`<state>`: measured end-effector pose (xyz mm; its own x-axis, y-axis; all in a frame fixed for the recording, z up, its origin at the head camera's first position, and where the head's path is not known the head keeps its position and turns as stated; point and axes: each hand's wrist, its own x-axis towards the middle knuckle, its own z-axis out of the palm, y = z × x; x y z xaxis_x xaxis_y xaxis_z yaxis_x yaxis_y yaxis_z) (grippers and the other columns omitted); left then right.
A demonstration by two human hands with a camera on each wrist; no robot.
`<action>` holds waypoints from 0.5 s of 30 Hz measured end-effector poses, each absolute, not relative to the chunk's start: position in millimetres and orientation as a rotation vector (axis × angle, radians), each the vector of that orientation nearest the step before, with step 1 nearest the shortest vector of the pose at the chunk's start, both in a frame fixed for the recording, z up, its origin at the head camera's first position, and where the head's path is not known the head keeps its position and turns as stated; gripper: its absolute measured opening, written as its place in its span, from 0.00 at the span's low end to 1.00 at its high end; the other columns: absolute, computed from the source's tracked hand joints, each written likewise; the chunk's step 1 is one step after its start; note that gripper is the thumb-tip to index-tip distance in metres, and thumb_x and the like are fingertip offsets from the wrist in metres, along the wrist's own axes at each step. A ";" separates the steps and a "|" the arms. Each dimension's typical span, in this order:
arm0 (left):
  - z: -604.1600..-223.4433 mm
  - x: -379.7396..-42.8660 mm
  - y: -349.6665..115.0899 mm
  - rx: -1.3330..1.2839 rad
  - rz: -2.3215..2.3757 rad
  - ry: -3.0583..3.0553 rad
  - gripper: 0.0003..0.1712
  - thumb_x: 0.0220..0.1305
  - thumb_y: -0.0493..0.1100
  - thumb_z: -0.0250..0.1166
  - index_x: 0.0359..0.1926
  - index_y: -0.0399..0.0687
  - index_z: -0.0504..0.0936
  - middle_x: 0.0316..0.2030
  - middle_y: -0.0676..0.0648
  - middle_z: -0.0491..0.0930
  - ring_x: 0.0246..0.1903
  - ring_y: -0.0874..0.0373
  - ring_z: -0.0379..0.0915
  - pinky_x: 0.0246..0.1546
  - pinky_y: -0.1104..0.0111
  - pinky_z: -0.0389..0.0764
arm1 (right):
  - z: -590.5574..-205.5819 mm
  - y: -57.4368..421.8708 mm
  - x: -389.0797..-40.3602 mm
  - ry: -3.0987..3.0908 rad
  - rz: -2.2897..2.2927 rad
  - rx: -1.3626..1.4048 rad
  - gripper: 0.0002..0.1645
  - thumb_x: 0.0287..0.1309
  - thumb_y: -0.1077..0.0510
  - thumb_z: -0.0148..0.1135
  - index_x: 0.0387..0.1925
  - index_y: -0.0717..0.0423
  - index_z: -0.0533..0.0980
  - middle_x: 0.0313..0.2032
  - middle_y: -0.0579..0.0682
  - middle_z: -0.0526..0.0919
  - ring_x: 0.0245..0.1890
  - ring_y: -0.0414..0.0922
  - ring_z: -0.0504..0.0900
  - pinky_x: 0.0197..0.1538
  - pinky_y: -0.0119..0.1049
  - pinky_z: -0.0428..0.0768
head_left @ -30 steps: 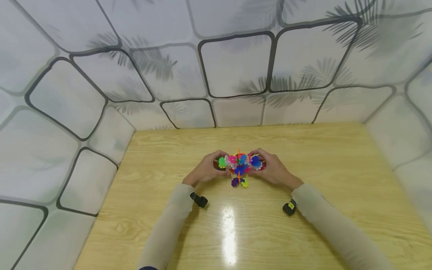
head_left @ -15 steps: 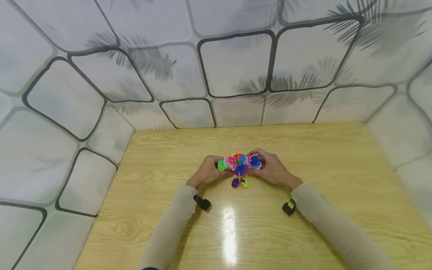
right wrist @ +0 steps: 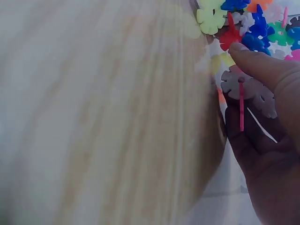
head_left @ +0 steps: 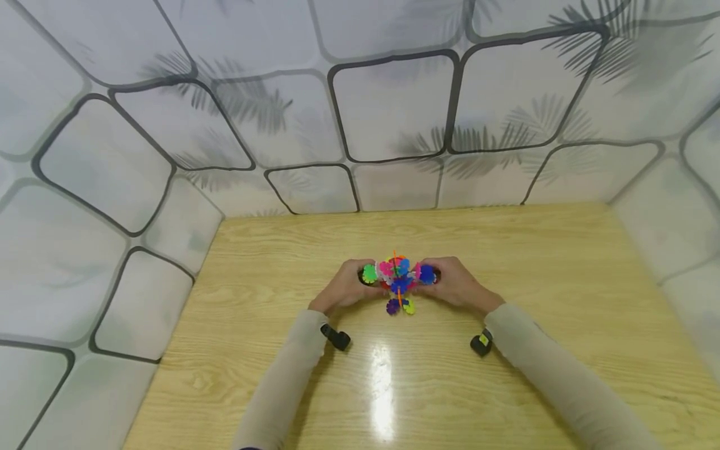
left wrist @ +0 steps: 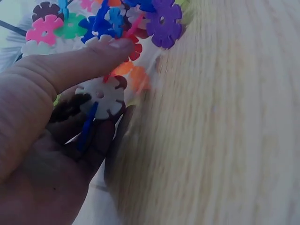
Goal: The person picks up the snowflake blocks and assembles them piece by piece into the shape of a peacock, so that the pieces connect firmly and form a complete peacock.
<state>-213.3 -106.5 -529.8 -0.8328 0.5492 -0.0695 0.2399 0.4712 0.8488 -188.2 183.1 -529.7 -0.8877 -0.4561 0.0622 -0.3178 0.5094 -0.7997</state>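
Note:
A cluster of interlocking plastic snowflake discs (head_left: 400, 285) in many colours stands between my two hands. My left hand (head_left: 345, 289) grips its left side, near a green disc (head_left: 369, 273). On the other side my right hand (head_left: 460, 286) holds it beside a dark blue disc (head_left: 427, 274). In the left wrist view the thumb lies over the discs and a white disc (left wrist: 107, 97) sits above the curled fingers. The right wrist view has the thumb against a red disc (right wrist: 229, 35), with a greyish disc (right wrist: 231, 84) below it. The cluster's underside is mostly hidden.
The cluster is at a light wood table (head_left: 416, 387), towards its far side. Patterned pale panels (head_left: 394, 112) rise behind and at both sides. Small black cameras, one on the left wrist (head_left: 335, 337) and one on the right wrist (head_left: 481, 343), hang over the table.
My right hand's fingers have come down and settled round the right side. The dark blue disc there has shifted slightly. My left hand moved a little inward and closer round its side.

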 end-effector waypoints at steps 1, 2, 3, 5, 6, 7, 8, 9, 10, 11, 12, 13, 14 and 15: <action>-529.9 -213.3 -107.1 0.665 1.310 2.378 0.21 0.62 0.44 0.83 0.55 0.50 0.90 0.48 0.51 0.91 0.47 0.61 0.84 0.55 0.63 0.86 | -529.0 182.9 -188.9 2.586 -1.316 -0.676 0.13 0.60 0.56 0.83 0.43 0.50 0.86 0.42 0.48 0.92 0.36 0.40 0.82 0.41 0.29 0.81; -529.6 -213.0 -107.4 0.660 1.319 2.369 0.21 0.62 0.45 0.83 0.56 0.51 0.90 0.49 0.51 0.92 0.49 0.60 0.85 0.56 0.62 0.87 | -528.4 182.8 -189.6 2.580 -1.306 -0.680 0.13 0.60 0.56 0.83 0.43 0.50 0.86 0.41 0.47 0.92 0.36 0.40 0.81 0.40 0.30 0.80; -529.4 -212.6 -107.5 0.659 1.323 2.369 0.22 0.62 0.46 0.83 0.56 0.51 0.91 0.50 0.51 0.92 0.50 0.60 0.86 0.58 0.62 0.87 | -527.4 182.8 -190.4 2.577 -1.295 -0.682 0.13 0.59 0.56 0.84 0.43 0.50 0.86 0.40 0.47 0.92 0.35 0.39 0.81 0.40 0.29 0.80; -528.8 -211.2 -107.3 0.647 1.325 2.373 0.21 0.62 0.46 0.83 0.56 0.50 0.92 0.50 0.50 0.93 0.50 0.59 0.88 0.57 0.61 0.88 | -526.6 183.0 -192.7 2.567 -1.275 -0.690 0.14 0.59 0.55 0.84 0.44 0.51 0.87 0.40 0.46 0.92 0.35 0.38 0.82 0.40 0.30 0.81; -528.5 -210.3 -107.0 0.645 1.322 2.379 0.20 0.62 0.47 0.83 0.55 0.50 0.92 0.49 0.50 0.94 0.49 0.59 0.88 0.56 0.62 0.89 | -526.6 183.2 -194.0 2.563 -1.265 -0.698 0.14 0.60 0.54 0.84 0.45 0.51 0.87 0.40 0.46 0.92 0.35 0.38 0.83 0.40 0.30 0.81; -528.3 -209.5 -106.8 0.642 1.318 2.389 0.20 0.63 0.47 0.83 0.54 0.50 0.93 0.48 0.50 0.94 0.47 0.60 0.89 0.55 0.62 0.89 | -526.5 183.4 -195.5 2.562 -1.251 -0.707 0.14 0.60 0.54 0.83 0.45 0.51 0.88 0.40 0.45 0.93 0.35 0.37 0.83 0.41 0.30 0.82; -528.1 -208.6 -106.4 0.641 1.316 2.400 0.18 0.63 0.47 0.83 0.53 0.49 0.93 0.47 0.50 0.94 0.46 0.60 0.89 0.53 0.63 0.89 | -526.6 183.6 -197.0 2.557 -1.240 -0.716 0.14 0.60 0.54 0.83 0.45 0.52 0.88 0.39 0.45 0.93 0.35 0.36 0.83 0.41 0.30 0.82; -528.4 -208.1 -106.0 0.642 1.312 2.412 0.17 0.63 0.47 0.83 0.51 0.49 0.93 0.46 0.50 0.94 0.45 0.61 0.88 0.52 0.64 0.89 | -526.8 183.8 -198.5 2.553 -1.232 -0.728 0.14 0.61 0.54 0.83 0.45 0.52 0.88 0.39 0.45 0.93 0.34 0.36 0.83 0.41 0.30 0.82; -528.4 -207.4 -105.3 0.643 1.316 2.416 0.16 0.63 0.46 0.83 0.51 0.49 0.93 0.45 0.50 0.94 0.44 0.62 0.88 0.51 0.65 0.89 | -527.0 184.0 -199.8 2.549 -1.224 -0.739 0.14 0.61 0.54 0.82 0.45 0.52 0.88 0.38 0.45 0.93 0.34 0.36 0.83 0.41 0.30 0.82; -528.6 -206.8 -104.8 0.647 1.321 2.419 0.15 0.63 0.46 0.83 0.50 0.49 0.93 0.44 0.50 0.94 0.43 0.61 0.88 0.51 0.65 0.89 | -526.8 184.1 -200.7 2.548 -1.217 -0.746 0.13 0.61 0.54 0.82 0.44 0.52 0.88 0.38 0.44 0.93 0.34 0.36 0.83 0.41 0.30 0.82; -528.6 -206.1 -104.2 0.648 1.327 2.420 0.15 0.63 0.45 0.83 0.49 0.48 0.93 0.44 0.50 0.94 0.43 0.61 0.88 0.50 0.65 0.88 | -527.8 184.2 -201.8 2.550 -1.209 -0.754 0.12 0.62 0.54 0.82 0.43 0.52 0.88 0.37 0.44 0.92 0.33 0.36 0.82 0.39 0.30 0.81; -528.7 -205.4 -103.7 0.648 1.332 2.419 0.14 0.63 0.45 0.82 0.49 0.48 0.93 0.43 0.49 0.94 0.42 0.61 0.88 0.50 0.65 0.88 | -528.3 184.4 -202.4 2.549 -1.207 -0.757 0.11 0.62 0.55 0.82 0.42 0.53 0.88 0.36 0.44 0.92 0.32 0.36 0.82 0.39 0.30 0.80; -528.8 -204.7 -103.1 0.648 1.337 2.417 0.14 0.64 0.44 0.82 0.49 0.48 0.93 0.44 0.49 0.94 0.43 0.60 0.88 0.51 0.65 0.88 | -528.8 184.5 -202.7 2.546 -1.207 -0.758 0.11 0.62 0.55 0.82 0.41 0.53 0.88 0.35 0.44 0.92 0.31 0.37 0.81 0.38 0.30 0.80; -529.0 -204.1 -102.5 0.647 1.337 2.417 0.15 0.64 0.44 0.82 0.50 0.47 0.93 0.45 0.48 0.94 0.44 0.60 0.88 0.51 0.66 0.88 | -529.3 184.5 -202.9 2.547 -1.206 -0.759 0.10 0.62 0.55 0.82 0.41 0.53 0.87 0.34 0.43 0.91 0.30 0.37 0.80 0.37 0.30 0.79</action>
